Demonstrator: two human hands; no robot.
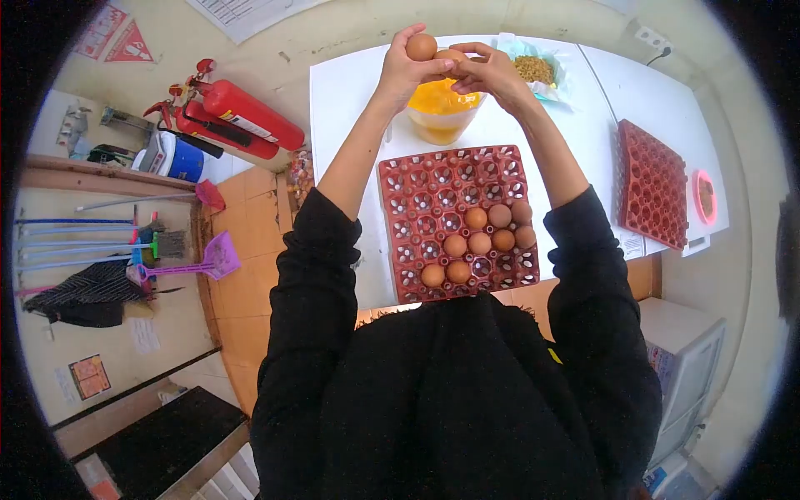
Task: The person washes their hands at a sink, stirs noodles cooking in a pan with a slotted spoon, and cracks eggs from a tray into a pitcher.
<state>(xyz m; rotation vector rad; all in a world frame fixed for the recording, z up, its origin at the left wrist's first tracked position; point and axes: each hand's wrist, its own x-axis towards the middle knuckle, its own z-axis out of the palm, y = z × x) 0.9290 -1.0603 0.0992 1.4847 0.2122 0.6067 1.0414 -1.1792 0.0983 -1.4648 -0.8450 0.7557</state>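
Observation:
Over a clear bowl of yellow-orange liquid egg, both hands are close together. My left hand has its fingers around a brown egg. A second brown egg sits between the two hands, with the fingers of my right hand closed on it. Whether its shell is cracked cannot be made out. Nearer my body lies a dark red egg tray with several brown eggs in its right and lower cups.
Behind the bowl at the right is a plastic bag with brown crumbly food. Another red tray and a pink dish are on the table's right side. Red fire extinguishers stand at the left.

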